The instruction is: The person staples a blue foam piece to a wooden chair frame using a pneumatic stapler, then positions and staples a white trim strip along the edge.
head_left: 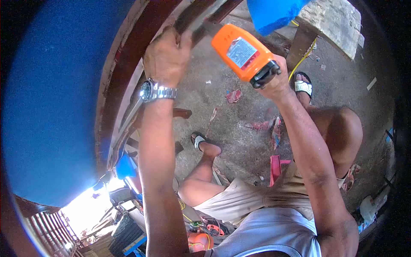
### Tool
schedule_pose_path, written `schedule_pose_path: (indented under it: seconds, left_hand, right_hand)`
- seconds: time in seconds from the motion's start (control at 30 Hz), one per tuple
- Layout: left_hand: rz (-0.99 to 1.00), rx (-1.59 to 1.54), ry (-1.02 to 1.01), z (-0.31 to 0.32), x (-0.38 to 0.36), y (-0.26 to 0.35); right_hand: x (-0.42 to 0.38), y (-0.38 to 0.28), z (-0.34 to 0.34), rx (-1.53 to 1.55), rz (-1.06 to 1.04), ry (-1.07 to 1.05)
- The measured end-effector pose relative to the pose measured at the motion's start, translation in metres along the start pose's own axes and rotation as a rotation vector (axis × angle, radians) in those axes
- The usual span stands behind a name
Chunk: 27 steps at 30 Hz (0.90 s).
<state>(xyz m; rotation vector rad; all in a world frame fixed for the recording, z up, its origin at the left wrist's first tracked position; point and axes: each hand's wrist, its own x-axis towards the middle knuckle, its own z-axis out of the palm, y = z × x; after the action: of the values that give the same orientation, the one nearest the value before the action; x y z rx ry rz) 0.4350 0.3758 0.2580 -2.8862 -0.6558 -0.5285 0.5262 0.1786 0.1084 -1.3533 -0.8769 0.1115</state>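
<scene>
My left hand (167, 55), with a metal watch (147, 90) on its wrist, is closed at the dark reddish-brown wooden frame (147, 25). Its fingers are bent at the edge, and their tips are partly hidden. My right hand (276, 81) grips an orange power tool (242, 51) with a printed label and a black rear end. The tool's front points up and left toward the frame, where its tip is blurred, so contact cannot be made out. A large blue panel (55, 94) lies along the left side of the frame.
Another blue piece (274, 15) hangs at the top, beside a worn wooden board (334, 25). A yellow hose or cord (303, 58) runs near my foot. Scraps (233, 96) litter the concrete floor. A pink object (275, 169) is between my legs; mixed items lie lower left.
</scene>
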Motion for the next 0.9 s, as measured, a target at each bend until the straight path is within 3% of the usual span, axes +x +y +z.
schedule_pose_path:
  seconds: [0.57,0.67,0.9]
  left_hand:
    - [0.079,0.034,0.108,0.009,-0.003,-0.006]
    - [0.094,0.119,0.108,0.009,-0.007,-0.006]
    - [-0.074,0.21,0.034,-0.008,-0.024,0.011]
  right_hand:
    - [0.002,0.008,0.017,0.027,0.031,0.023]
    - [0.004,-0.003,0.014,-0.166,-0.047,0.021]
    - [-0.035,0.01,0.006,-0.13,-0.078,0.083]
